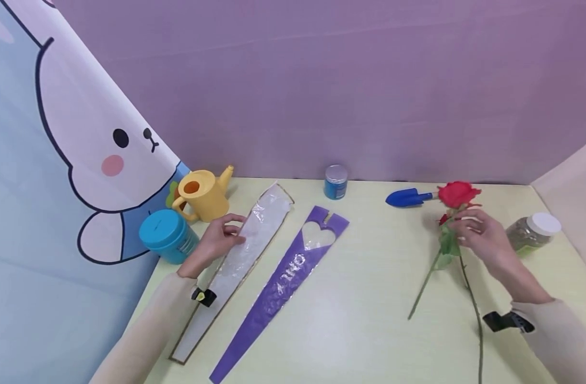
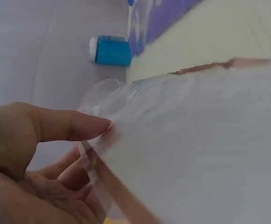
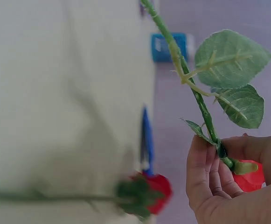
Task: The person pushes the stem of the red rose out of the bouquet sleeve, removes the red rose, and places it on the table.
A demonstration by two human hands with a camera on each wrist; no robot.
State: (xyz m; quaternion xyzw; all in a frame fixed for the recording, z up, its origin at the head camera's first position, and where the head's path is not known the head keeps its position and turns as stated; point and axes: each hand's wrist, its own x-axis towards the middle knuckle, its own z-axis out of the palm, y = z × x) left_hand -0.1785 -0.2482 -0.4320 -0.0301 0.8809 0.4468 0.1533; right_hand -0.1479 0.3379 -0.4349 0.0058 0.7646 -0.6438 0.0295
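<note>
My left hand (image 1: 217, 241) pinches the right-leaning edge of a white flower sleeve (image 1: 256, 234) with a brown-gold border. In the left wrist view the thumb lies on the sleeve's clear film (image 2: 182, 135), with the other fingers behind it. At the right, my right hand (image 1: 487, 241) grips a red rose (image 1: 458, 194) by its green stem (image 3: 204, 111), just below the bloom. Leaves (image 3: 233, 58) stick out from that stem. Another red rose (image 3: 159, 192) lies on the table beneath it.
Between the hands lies a purple sleeve (image 1: 283, 277) with a heart window. A yellow watering can (image 1: 208, 197) and a blue tub (image 1: 168, 234) stand left. Behind are a small blue jar (image 1: 336, 182) and a blue trowel (image 1: 408, 198); a white-lidded jar (image 1: 532, 233) stands right.
</note>
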